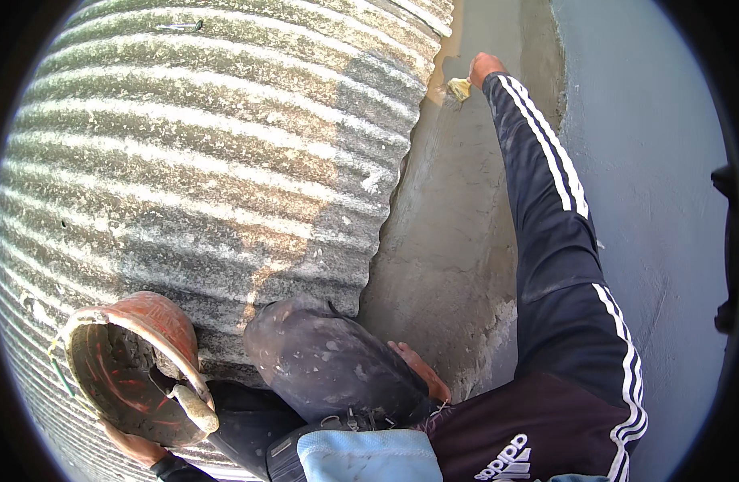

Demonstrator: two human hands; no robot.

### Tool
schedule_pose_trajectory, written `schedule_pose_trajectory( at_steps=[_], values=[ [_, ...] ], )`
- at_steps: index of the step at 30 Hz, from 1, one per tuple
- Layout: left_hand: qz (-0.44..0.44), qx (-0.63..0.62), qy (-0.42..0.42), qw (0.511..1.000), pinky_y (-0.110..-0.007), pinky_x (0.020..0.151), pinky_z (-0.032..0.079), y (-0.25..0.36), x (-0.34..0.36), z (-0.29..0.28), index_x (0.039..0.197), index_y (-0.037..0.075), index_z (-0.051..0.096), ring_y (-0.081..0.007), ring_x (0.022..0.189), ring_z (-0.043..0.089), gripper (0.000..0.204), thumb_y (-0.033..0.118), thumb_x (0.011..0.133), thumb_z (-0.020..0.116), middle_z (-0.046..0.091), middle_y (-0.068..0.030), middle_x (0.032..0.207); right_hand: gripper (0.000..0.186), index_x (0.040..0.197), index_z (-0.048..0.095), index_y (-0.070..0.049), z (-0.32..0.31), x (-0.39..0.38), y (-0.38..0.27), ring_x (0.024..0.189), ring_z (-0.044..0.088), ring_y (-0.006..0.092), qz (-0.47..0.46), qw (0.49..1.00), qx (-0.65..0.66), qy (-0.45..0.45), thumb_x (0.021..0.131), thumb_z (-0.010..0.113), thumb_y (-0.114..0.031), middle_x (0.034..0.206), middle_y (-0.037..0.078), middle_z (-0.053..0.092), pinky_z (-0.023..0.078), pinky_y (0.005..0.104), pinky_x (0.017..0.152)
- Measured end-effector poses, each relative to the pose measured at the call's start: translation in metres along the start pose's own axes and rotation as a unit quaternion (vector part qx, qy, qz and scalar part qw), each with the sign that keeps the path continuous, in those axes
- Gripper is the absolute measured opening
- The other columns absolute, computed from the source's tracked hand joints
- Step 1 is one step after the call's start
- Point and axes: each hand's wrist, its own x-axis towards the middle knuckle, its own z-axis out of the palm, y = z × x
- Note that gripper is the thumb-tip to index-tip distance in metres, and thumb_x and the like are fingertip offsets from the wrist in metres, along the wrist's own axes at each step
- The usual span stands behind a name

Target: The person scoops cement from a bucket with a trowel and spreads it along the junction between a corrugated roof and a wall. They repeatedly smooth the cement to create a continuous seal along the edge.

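My right hand (485,67) is stretched far out at the top, closed on a small yellowish sponge-like piece (459,88). That piece touches the smooth, wet-looking grey mortar strip (446,209) beside the roof's edge. At the lower left, my left hand (135,443) grips the near side of a reddish bucket (164,317), its fingers partly hidden by it. The bucket is tilted, with its mouth toward me and grey mortar smeared inside. A trowel with a pale, worn handle (194,408) leans in its mouth.
Corrugated grey roofing sheet (225,161) fills the left, its ragged edge along the mortar strip. A small tool-like thing (180,26) lies at its top. A smooth grey-blue wall (650,201) borders the right. My bent knee (329,357) and bare foot (420,371) are close by.
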Motion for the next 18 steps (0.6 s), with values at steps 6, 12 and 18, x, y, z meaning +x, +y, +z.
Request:
schedule_pose_trajectory(
  at_steps=[6,12,18],
  values=[
    [0.043,0.037,-0.016,0.998,-0.042,0.12,0.036,-0.004,-0.001,-0.004,0.156,-0.001,0.04,-0.0333,0.145,0.043,0.052,0.018,0.108,0.034,0.041,-0.0214,0.16,0.03,0.121,0.073,-0.012,0.014,-0.001,0.002,0.117,0.068,0.0356,0.053,0.993,0.044,0.098,0.1,0.053,-0.014,0.124,0.015,0.072,0.056,0.047,0.099],
    [0.009,-0.011,-0.016,1.0,-0.041,0.12,0.037,0.002,-0.003,-0.002,0.156,0.0,0.041,-0.0327,0.144,0.045,0.051,0.017,0.108,0.033,0.044,-0.0211,0.158,0.031,0.122,0.073,-0.015,0.025,-0.056,-0.023,0.116,0.068,0.0346,-0.065,0.997,-0.046,-0.011,0.094,0.058,-0.01,0.122,0.014,0.072,0.057,0.0467,0.097],
    [0.043,0.055,-0.009,0.998,-0.041,0.12,0.036,-0.008,0.0,-0.008,0.156,0.001,0.042,-0.032,0.145,0.044,0.051,0.019,0.109,0.032,0.044,-0.0206,0.158,0.012,0.098,0.077,-0.003,-0.019,-0.098,-0.021,0.071,0.073,0.0259,-0.134,0.952,0.059,-0.268,0.087,0.073,-0.006,0.076,0.014,0.072,0.058,0.0412,0.062]
  ],
)
